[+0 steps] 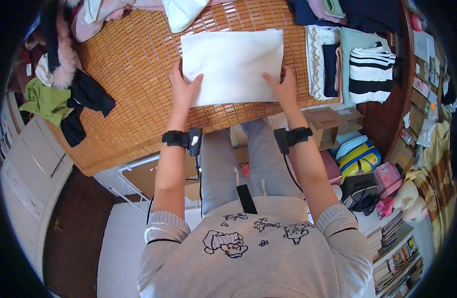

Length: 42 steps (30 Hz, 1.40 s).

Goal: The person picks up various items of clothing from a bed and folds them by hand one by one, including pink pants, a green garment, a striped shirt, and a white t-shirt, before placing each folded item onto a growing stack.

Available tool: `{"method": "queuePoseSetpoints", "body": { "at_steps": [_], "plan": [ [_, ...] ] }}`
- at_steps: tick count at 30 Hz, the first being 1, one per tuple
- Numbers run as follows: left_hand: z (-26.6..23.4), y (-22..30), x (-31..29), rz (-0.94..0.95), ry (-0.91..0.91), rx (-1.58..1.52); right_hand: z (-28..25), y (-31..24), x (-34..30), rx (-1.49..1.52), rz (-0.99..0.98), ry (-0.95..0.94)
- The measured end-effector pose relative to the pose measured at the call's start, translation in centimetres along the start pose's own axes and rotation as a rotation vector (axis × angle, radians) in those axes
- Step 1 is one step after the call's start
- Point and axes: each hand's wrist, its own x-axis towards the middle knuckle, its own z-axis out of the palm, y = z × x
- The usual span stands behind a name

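A white cloth, folded into a neat rectangle (232, 64), lies at the near edge of the woven bamboo mat (139, 64). My left hand (184, 88) grips its left edge near the lower corner, thumb on top and fingers at the side, partly hidden. At the opposite edge my right hand (284, 88) holds it the same way, its thumb pressing on the cloth. Both wrists wear black straps with small devices. What kind of garment or linen the white cloth is, I cannot tell.
Folded clothes, including a black-and-white striped one (371, 74) and white lace (318, 62), stand in a row at right. Loose green (45, 102) and black clothes (89, 94) lie at left. More clothes line the far edge. Cardboard boxes (321, 126) sit below, right.
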Motion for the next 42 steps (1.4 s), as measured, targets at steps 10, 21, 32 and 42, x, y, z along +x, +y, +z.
{"method": "queuePoseSetpoints", "body": {
  "at_steps": [10, 21, 32, 42],
  "plan": [
    [0.6, 1.0, -3.0, -0.238, -0.067, 0.087, 1.0, 0.4, -2.6, -0.380, 0.040, 0.150],
    [-0.1, 0.4, -6.4, -0.452, -0.246, -0.297, -1.3, -0.1, -4.9, -0.044, 0.144, -0.063],
    [-4.1, 5.7, -12.9, -0.904, -0.878, -1.020, -11.5, -4.9, -7.7, 0.180, 0.176, -0.276],
    [-0.1, 27.3, -9.6, -0.484, -0.779, -1.202, -30.6, -15.0, -2.7, 0.481, -0.286, -0.044]
  ]
}}
